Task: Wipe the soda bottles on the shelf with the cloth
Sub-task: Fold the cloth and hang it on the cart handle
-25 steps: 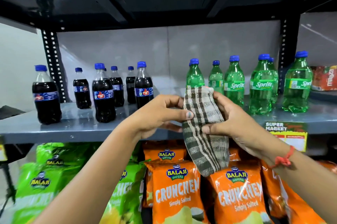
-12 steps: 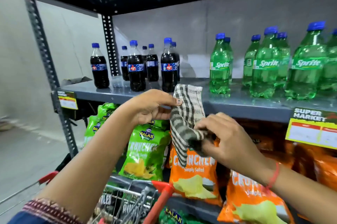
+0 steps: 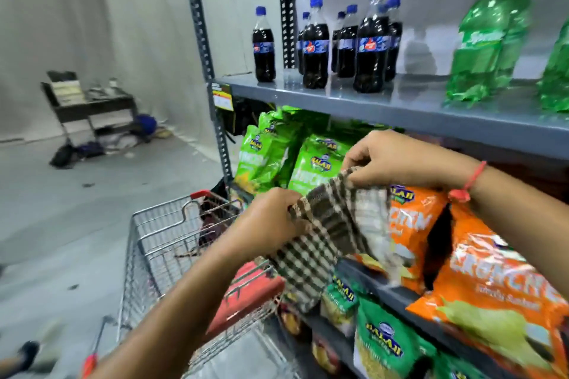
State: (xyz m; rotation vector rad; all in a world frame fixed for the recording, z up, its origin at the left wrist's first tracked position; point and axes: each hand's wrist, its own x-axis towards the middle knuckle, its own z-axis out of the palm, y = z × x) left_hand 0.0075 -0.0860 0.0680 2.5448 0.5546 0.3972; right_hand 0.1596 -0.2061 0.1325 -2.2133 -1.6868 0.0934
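Both my hands hold a brown-and-white checked cloth (image 3: 329,227) in front of the snack bags, below the grey shelf (image 3: 400,110). My left hand (image 3: 271,221) pinches its left edge and my right hand (image 3: 397,163) grips its upper right edge, so the cloth hangs spread between them. On the shelf above stand several dark cola bottles (image 3: 369,42) with blue caps, and to their right the green Sprite bottles (image 3: 483,39). Neither hand touches a bottle.
A wire shopping cart (image 3: 166,243) with a red handle stands at my lower left, close to the rack. Green (image 3: 268,153) and orange snack bags (image 3: 492,280) fill the lower shelves. The perforated rack post (image 3: 204,58) is left of the bottles. A dark trolley (image 3: 89,101) stands far off.
The view has swung left and down, bringing the cart and floor into sight. My hands have dropped below the bottle shelf and pulled the cloth open between them.
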